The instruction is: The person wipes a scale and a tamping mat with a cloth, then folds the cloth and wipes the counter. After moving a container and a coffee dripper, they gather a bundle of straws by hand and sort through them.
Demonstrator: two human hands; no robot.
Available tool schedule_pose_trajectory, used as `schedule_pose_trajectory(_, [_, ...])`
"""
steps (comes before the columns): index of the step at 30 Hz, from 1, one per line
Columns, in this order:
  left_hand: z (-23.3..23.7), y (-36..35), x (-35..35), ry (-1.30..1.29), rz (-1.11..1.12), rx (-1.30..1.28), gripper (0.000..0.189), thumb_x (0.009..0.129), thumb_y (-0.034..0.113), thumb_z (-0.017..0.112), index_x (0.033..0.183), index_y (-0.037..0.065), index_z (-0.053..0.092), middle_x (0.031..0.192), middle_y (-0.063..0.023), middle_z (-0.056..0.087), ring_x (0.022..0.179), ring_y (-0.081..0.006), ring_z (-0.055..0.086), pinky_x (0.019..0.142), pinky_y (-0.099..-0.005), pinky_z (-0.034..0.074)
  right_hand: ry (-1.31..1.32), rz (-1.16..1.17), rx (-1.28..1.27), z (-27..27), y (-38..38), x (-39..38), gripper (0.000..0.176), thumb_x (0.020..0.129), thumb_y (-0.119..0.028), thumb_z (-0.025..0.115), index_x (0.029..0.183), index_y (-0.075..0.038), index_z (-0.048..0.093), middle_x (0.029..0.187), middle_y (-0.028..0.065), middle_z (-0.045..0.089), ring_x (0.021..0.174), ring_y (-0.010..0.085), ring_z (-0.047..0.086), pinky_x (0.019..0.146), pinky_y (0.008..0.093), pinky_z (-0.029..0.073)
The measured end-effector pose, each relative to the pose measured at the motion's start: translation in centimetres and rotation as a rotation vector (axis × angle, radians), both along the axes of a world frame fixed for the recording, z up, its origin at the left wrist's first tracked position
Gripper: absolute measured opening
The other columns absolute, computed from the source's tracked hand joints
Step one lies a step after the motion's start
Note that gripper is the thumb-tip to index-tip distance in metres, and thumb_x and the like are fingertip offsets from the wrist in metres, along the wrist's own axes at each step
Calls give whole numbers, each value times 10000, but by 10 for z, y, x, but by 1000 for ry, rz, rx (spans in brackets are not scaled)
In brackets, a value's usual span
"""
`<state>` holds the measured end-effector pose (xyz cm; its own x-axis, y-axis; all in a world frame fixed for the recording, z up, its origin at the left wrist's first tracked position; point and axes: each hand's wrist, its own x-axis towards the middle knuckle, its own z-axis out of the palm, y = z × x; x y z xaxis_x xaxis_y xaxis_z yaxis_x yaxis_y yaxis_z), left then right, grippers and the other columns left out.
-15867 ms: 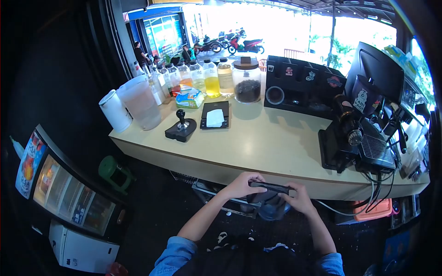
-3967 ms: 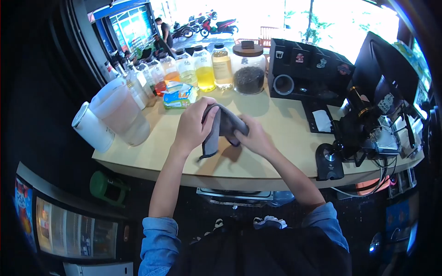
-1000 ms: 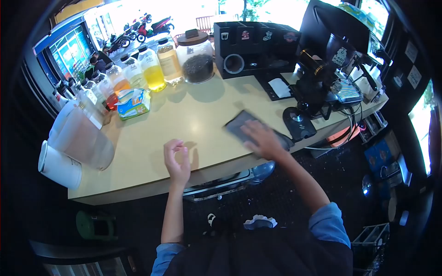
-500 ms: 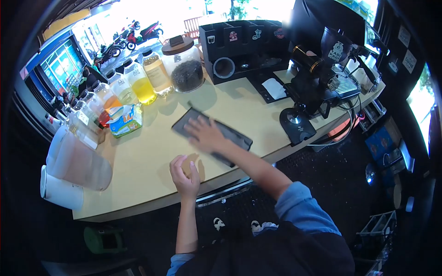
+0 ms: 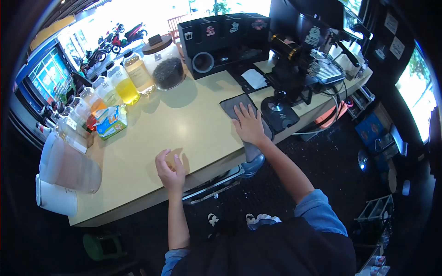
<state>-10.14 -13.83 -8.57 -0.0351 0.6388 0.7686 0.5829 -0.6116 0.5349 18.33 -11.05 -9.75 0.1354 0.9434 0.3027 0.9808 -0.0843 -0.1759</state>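
My right hand [image 5: 250, 125] lies flat with fingers spread on a grey cloth [image 5: 230, 106] with a dark border. The cloth rests near the front edge of the pale counter [image 5: 184, 126], and its lower end hangs over that edge. Just right of the cloth is the black base [image 5: 282, 116] of a coffee grinder. Over the counter's front edge, farther left, my left hand [image 5: 171, 172] is empty, its fingers loosely curved and apart from the thumb. It is well away from the cloth.
Bottles of coloured liquid [image 5: 125, 89], a lidded jar with dark contents [image 5: 168, 72] and a tissue pack [image 5: 111, 123] stand at the left. A plastic pitcher [image 5: 69, 161] and a white tub [image 5: 57, 197] occupy the near left corner. A black organiser [image 5: 225, 43] stands at the back.
My right hand has swept the cloth rightward across the counter, from the middle to beside the grinder base. My left hand keeps its curved pose. The whole view has shifted slightly.
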Motion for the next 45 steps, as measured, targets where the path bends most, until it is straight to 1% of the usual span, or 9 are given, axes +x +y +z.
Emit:
schedule_pose_trajectory(18, [2,-10,9,-95,-86,-62,229,826,57,539,1042,-4,496,983,-130,568,898,-237,557,790,-346,434,74,139,299,-16,-107,24,436,891,-204,451,1298,-54,404,1370,150,359,1267,344,322,1052,462,243])
schedule_pose_trajectory(26, [7,-72,108,-221,-493,-163,167,821,7,531,987,-9,521,916,-99,555,807,-167,565,728,-278,467,212,264,336,-24,-149,52,401,891,-141,444,1274,-25,417,1312,179,417,1214,383,379,1019,406,321])
schedule_pose_trajectory(28, [6,-83,130,-175,-594,-216,159,822,7,542,980,1,528,906,-86,548,798,-151,566,713,-261,472,621,100,-49,-24,-166,64,366,925,-150,404,1266,-18,425,1212,166,516,1147,328,475,980,390,363])
schedule_pose_trajectory(29, [2,-86,141,-158,-644,-267,168,824,13,547,990,5,526,917,-83,546,809,-148,565,723,-260,470,619,93,-44,-32,-172,72,366,925,-150,404,1266,-18,425,1212,166,516,1147,328,475,980,390,363])
schedule_pose_trajectory(32, [-19,-99,181,-331,-797,-540,292,831,65,590,1095,19,476,1005,-64,514,913,-133,532,776,-247,449,1674,124,131,-45,-189,97,346,968,-195,356,1229,13,446,1142,126,553,1062,199,536,919,332,419])
schedule_pose_trajectory(33, [-28,-102,196,-332,-816,-536,292,831,65,590,1095,19,476,1005,-64,514,913,-133,532,776,-247,449,1665,117,148,-35,-200,101,346,968,-195,356,1229,13,446,1142,126,553,1062,199,536,919,332,419])
schedule_pose_trajectory(35, [-41,-110,222,-350,-783,-768,418,838,169,625,1177,17,434,1085,-70,511,991,-142,519,806,-248,441,2155,209,162,-12,-221,104,340,966,-199,367,1227,7,436,1135,115,543,1037,204,545,913,345,431])
schedule_pose_trajectory(39, [-25,-118,251,-523,-1107,-1566,635,808,268,676,1275,-21,357,1196,-118,512,1055,-173,525,864,-272,430,2142,292,160,7,-258,115,340,965,-199,375,1243,-7,414,1138,105,530,1042,197,543,913,352,436])
schedule_pose_trajectory(45, [10,-154,288,-386,-1262,-1023,422,802,250,685,1106,0,534,943,-51,600,857,-113,563,746,-244,455,2010,323,257,14,-307,145,278,930,-173,463,1162,-23,434,1107,83,530,1024,159,533,896,329,435])
